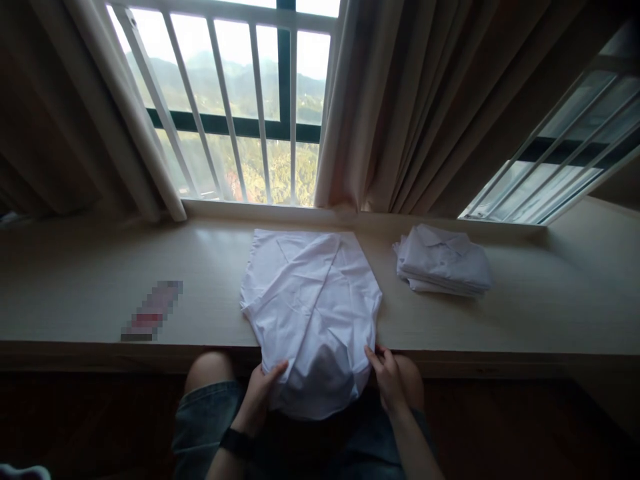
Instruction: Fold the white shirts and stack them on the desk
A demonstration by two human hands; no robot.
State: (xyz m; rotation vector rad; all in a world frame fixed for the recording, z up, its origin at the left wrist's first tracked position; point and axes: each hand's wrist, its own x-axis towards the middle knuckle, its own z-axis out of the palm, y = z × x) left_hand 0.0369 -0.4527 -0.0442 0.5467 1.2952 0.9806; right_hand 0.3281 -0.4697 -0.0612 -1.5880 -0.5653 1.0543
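A white shirt [313, 293] lies partly folded on the ledge, creased across its middle, with its near end hanging over the front edge toward my lap. At the shirt's lower left side, my left hand [261, 393] grips the cloth, thumb on top and fingers hidden beneath. My right hand [386, 373] pinches the lower right side between thumb and fingers. To the right sits a stack of folded white shirts [443, 260], a collar showing on top.
The pale ledge [540, 300] runs wide under a barred window [235, 107] with drawn-back curtains [400, 100]. A blurred-out pinkish item [153, 312] lies on the left part of the ledge. My knees are just below its front edge.
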